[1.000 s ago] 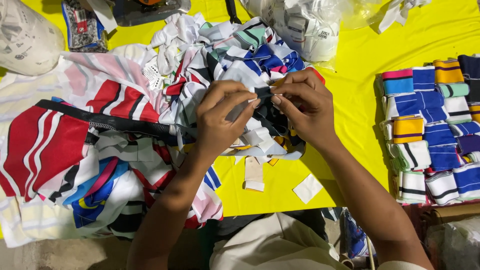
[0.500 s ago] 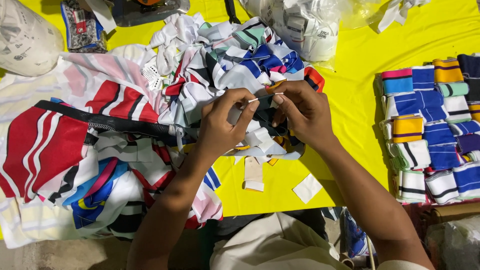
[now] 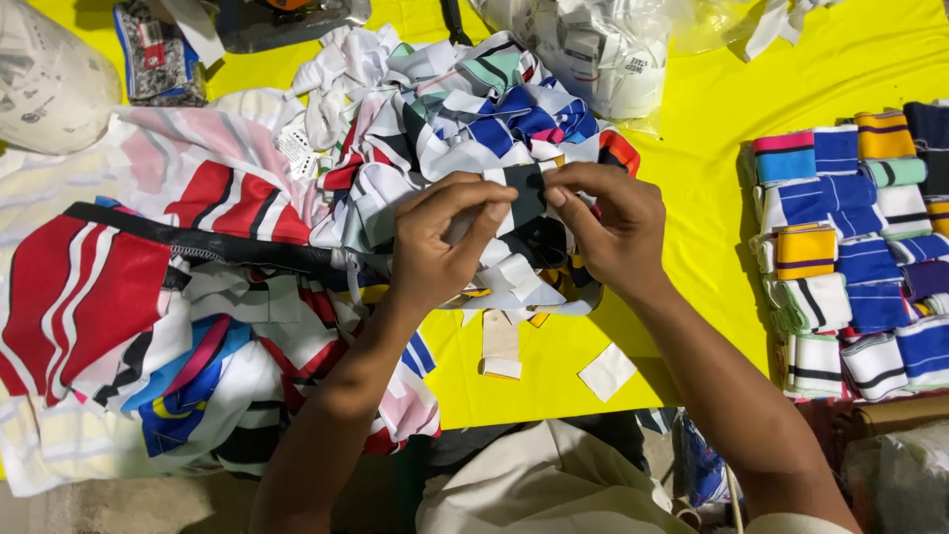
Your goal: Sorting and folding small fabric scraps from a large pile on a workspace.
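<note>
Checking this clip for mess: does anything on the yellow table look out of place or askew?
Two small paper slips and lie loose on the yellow table, apart from both piles. The unsorted striped pieces sit in a jumbled heap, unlike the neat folded stacks at right. Nothing looks damaged.

The black and white strip (image 3: pixel 524 193) pinched between the left hand (image 3: pixel 445 242) and the right hand (image 3: pixel 613 232) is soft ribbed knit cloth, matt. The loose heap of strips (image 3: pixel 465 119) beyond it is the same dull knit. The folded bundles (image 3: pixel 850 247) at the right look thick and ribbed. The table cover (image 3: pixel 712 148) is smooth, faintly shiny yellow sheet. The far bag (image 3: pixel 603 49) is clear, glossy, crinkled plastic. The small tags (image 3: pixel 605 372) near the edge look like matt paper.
</note>
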